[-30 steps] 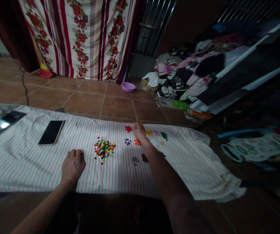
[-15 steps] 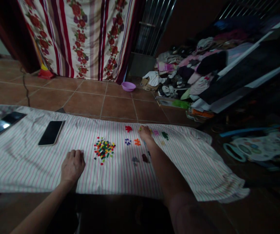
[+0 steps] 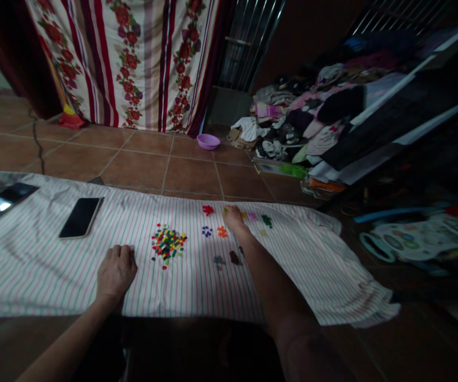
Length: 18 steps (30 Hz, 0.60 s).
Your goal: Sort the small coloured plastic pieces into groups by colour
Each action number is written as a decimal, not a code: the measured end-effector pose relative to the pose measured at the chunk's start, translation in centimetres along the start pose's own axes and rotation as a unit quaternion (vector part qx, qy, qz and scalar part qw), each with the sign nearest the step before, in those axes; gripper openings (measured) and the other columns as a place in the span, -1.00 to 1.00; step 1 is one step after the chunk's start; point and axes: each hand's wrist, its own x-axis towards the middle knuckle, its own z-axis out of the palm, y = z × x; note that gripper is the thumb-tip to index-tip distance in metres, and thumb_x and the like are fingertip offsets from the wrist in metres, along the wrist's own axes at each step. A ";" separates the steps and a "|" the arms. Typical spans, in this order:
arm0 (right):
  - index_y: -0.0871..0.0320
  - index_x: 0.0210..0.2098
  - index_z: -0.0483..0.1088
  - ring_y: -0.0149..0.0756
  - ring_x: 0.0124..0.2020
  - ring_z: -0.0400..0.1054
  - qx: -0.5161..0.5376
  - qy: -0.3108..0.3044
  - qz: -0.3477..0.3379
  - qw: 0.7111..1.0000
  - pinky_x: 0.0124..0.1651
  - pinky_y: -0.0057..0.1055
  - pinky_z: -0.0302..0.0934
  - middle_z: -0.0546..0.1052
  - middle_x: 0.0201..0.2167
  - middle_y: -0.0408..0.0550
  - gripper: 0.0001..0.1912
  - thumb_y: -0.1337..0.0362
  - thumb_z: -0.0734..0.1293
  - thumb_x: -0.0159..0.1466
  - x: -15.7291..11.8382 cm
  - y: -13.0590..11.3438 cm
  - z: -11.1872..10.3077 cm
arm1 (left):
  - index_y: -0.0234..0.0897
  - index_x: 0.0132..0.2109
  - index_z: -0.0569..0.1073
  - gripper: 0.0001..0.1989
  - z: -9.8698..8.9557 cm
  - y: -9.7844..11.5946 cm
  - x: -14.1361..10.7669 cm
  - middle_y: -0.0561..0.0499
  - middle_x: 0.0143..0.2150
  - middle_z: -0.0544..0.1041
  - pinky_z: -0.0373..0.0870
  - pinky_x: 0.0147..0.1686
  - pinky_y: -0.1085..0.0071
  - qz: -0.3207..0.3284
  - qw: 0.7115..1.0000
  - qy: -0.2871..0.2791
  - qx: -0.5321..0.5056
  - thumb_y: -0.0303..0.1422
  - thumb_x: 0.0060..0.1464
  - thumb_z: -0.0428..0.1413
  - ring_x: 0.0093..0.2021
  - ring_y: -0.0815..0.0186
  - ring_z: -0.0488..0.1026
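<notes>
A loose pile of small multicoloured pieces [image 3: 168,243] lies on the striped cloth [image 3: 189,297]. To its left my left hand [image 3: 116,269] rests on the cloth, fingers curled. My right hand [image 3: 233,216] is at the cloth's far side, fingers bent down by light green pieces [image 3: 225,211]; whatever it holds is too small to make out. Around it lie red pieces [image 3: 208,210], blue pieces [image 3: 207,231], orange pieces [image 3: 222,232], pink pieces [image 3: 252,216] and dark green pieces [image 3: 267,220]. Nearer are grey pieces [image 3: 218,260] and brown pieces [image 3: 234,258].
Two phones, one dark [image 3: 80,218] and one reflecting light [image 3: 4,202], lie at the left of the cloth. Beyond are a purple basin [image 3: 208,141], a floral curtain [image 3: 149,63] and heaped clothes [image 3: 312,111]. A printed board [image 3: 412,239] is at the right.
The whole view has shifted slightly. My right hand has moved a little within the colour groups, and more light green shows at its fingertips. My left hand stays on the cloth.
</notes>
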 end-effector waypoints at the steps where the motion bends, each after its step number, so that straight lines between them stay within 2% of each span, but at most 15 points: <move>1: 0.21 0.00 0.45 -0.23 0.02 0.36 0.003 0.007 -0.001 1.000 0.04 -0.45 0.15 0.49 -0.04 0.13 -0.69 0.38 0.23 0.29 -0.1 0.1 -0.1 | -0.26 -0.31 0.37 -0.81 0.0 0.0 0.0 -0.10 -0.40 0.36 0.21 -0.27 0.28 0.000 1.000 0.000 -0.004 -0.38 0.17 -0.12 -0.30 0.16 0.29; 6: 0.23 0.00 0.45 -0.22 0.02 0.36 0.022 0.040 0.009 0.999 0.06 -0.43 0.14 0.51 -0.04 0.14 -0.69 0.35 0.22 0.30 -0.7 0.7 -1.1 | -0.25 -0.32 0.37 -0.79 0.3 -0.1 -0.2 -0.09 -0.41 0.37 0.21 -0.26 0.27 -0.001 1.000 0.010 -0.001 -0.36 0.18 -0.12 -0.30 0.17 0.30; 12: 0.21 -0.06 0.48 -0.26 -0.09 0.40 0.069 0.091 0.062 0.992 -0.02 -0.45 0.18 0.55 -0.12 0.07 -0.66 0.40 0.14 0.30 -1.9 1.8 -2.9 | -0.27 -0.31 0.36 -0.76 0.4 -0.1 -0.2 -0.10 -0.38 0.37 0.18 -0.28 0.29 -0.001 1.000 0.001 0.014 -0.35 0.22 -0.16 -0.29 0.17 0.30; 14: 0.23 -0.04 0.47 -0.27 -0.10 0.40 0.086 0.098 0.049 0.990 -0.02 -0.45 0.18 0.55 -0.11 0.07 -0.66 0.40 0.15 0.29 -2.7 1.8 -3.0 | -0.28 -0.30 0.37 -0.74 0.4 -0.1 -0.2 -0.11 -0.38 0.37 0.17 -0.28 0.30 -0.004 1.000 -0.005 0.017 -0.34 0.22 -0.17 -0.28 0.17 0.30; 18: 0.21 -0.10 0.48 -0.30 -0.14 0.39 0.124 0.099 -0.029 0.987 -0.01 -0.44 0.19 0.54 -0.16 0.02 -0.69 0.40 0.16 0.27 -5.4 0.2 -2.2 | -0.29 -0.29 0.38 -0.73 0.4 -0.1 -0.2 -0.11 -0.36 0.36 0.16 -0.27 0.29 -0.012 1.000 -0.013 0.013 -0.33 0.22 -0.18 -0.27 0.17 0.29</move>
